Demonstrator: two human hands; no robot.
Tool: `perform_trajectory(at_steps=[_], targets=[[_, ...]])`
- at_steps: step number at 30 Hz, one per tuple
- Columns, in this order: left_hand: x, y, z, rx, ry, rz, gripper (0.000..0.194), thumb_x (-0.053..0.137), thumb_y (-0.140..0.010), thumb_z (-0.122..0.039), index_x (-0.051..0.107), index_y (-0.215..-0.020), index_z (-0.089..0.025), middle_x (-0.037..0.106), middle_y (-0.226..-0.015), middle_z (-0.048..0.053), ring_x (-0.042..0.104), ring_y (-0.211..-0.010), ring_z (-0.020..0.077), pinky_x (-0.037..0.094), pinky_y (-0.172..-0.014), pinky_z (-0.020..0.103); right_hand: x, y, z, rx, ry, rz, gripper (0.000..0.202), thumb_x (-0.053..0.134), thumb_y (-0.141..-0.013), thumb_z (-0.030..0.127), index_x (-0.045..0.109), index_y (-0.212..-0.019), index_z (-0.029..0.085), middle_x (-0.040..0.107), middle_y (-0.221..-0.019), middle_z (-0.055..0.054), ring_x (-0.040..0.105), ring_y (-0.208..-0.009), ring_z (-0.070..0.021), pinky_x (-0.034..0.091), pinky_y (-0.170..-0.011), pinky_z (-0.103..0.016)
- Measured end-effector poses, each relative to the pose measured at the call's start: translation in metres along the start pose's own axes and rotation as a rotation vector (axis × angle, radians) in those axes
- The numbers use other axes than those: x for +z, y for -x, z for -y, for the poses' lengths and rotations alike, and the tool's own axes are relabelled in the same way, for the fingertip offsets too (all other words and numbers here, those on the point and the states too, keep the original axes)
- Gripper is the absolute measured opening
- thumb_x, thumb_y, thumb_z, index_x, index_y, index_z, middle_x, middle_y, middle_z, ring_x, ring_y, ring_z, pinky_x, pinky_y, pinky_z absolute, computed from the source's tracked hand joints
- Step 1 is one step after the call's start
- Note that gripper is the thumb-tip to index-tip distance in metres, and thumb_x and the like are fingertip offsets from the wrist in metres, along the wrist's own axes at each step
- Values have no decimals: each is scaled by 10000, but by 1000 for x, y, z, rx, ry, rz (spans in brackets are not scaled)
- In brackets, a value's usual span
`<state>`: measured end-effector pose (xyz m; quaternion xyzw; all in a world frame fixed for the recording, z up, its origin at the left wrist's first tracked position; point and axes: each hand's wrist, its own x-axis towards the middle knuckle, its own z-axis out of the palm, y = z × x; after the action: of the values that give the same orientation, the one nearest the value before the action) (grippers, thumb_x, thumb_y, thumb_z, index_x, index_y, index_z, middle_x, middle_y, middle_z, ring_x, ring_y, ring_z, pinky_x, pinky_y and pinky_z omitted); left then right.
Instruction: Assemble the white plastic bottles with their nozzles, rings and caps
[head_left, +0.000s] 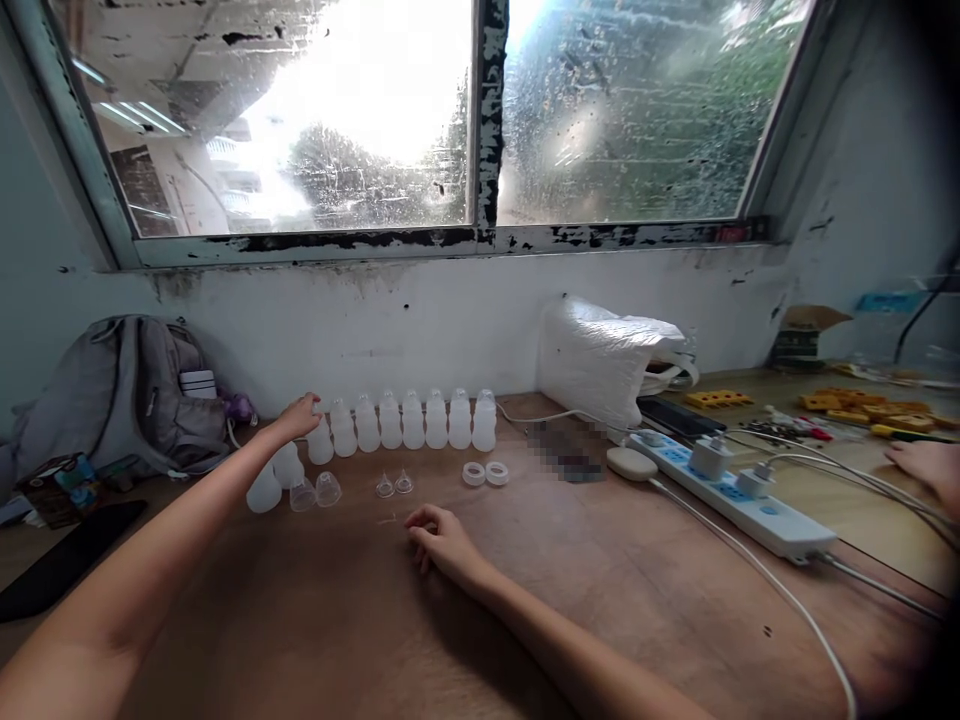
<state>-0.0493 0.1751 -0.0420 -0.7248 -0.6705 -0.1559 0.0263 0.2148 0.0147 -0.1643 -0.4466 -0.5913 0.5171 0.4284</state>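
Observation:
My left hand (pixel 302 416) reaches to the left end of a row of capped, milky-white baby bottles, its fingers closed around the top of the end bottle (pixel 321 444). The other bottles (pixel 412 425) stand upright along the wall. Beneath my left forearm are two bottle bodies without caps (pixel 264 492), partly hidden by the arm. Beside them sit two clear caps (pixel 328 489). Two clear teats (pixel 404 481) and two white collar rings (pixel 496 474) lie further right. My right hand (pixel 444 540) rests on the table below the teats, fingers curled, nothing visible in them.
A white power strip (pixel 739 495) with plugs and cables crosses the right side, near a round white pad (pixel 631 464). A white foil bag (pixel 600 360) leans on the wall. A grey backpack (pixel 124 400) stands left. Another person's hand (pixel 926 465) shows far right, by yellow parts (pixel 862 405).

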Motion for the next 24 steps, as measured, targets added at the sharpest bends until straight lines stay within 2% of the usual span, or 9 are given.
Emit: perform_trajectory(at_steps=[3,5,8,10,13,15,18,21,24], targets=[[-1,3,1,39,-7,-67,453,470,-709,-246,418,-1136,-103,547,-1095,141,535,-996,236,428,-811,300,0,-1,-1,-12,0,9,136,457,-646,210,510,-756,149,502,-567,40,489,-366,-71,377,-303,-168],[-6,9,-3,82,-11,-155,485,462,-720,-248,377,-1177,-109,484,-1178,141,466,-1090,239,386,-880,320,-1,-1,-2,-19,-1,14,134,460,-650,212,510,-758,150,501,-559,42,489,-362,-73,377,-303,-172],[-8,31,-13,163,-15,-290,450,382,-770,-224,347,-1208,-129,412,-1251,118,366,-1177,228,302,-960,349,-1,0,-1,-21,5,13,130,467,-652,211,511,-757,148,508,-567,39,493,-363,-72,374,-302,-167],[0,56,-20,228,-37,-338,386,356,-790,-228,413,-1163,-144,475,-1189,107,406,-1136,236,302,-950,369,-1,0,0,-25,9,7,128,462,-656,207,511,-758,148,508,-556,41,489,-358,-71,369,-299,-161],[27,100,-28,340,-202,-425,340,382,-798,-289,523,-1055,-117,555,-1088,144,432,-1097,288,249,-956,456,0,2,1,-44,33,-21,119,441,-667,199,509,-754,153,489,-491,56,471,-338,-71,357,-293,-155],[47,126,-32,363,-269,-416,373,400,-794,-319,540,-1048,-85,562,-1088,175,425,-1106,307,191,-976,493,-1,3,3,-58,67,-60,115,422,-674,191,505,-747,158,467,-444,66,463,-328,-79,350,-294,-157],[66,154,-41,380,-251,-377,370,379,-807,-281,527,-1098,-108,566,-1109,149,460,-1079,276,199,-980,476,-4,2,5,-130,183,-147,124,400,-694,184,511,-745,166,474,-448,54,474,-351,-95,376,-337,-185],[72,167,-51,408,-205,-345,390,353,-820,-264,480,-1169,-142,529,-1181,115,452,-1098,245,199,-993,452,-11,0,7,-312,422,-269,142,399,-706,165,540,-720,167,551,-598,-8,544,-523,-126,450,-508,-238],[74,172,-56,403,-200,-331,438,345,-825,-283,421,-1229,-134,467,-1252,115,398,-1157,247,179,-1005,457,-23,-4,8,-420,670,-349,188,395,-706,136,571,-769,155,576,-800,-69,555,-746,-162,449,-696,-272]])
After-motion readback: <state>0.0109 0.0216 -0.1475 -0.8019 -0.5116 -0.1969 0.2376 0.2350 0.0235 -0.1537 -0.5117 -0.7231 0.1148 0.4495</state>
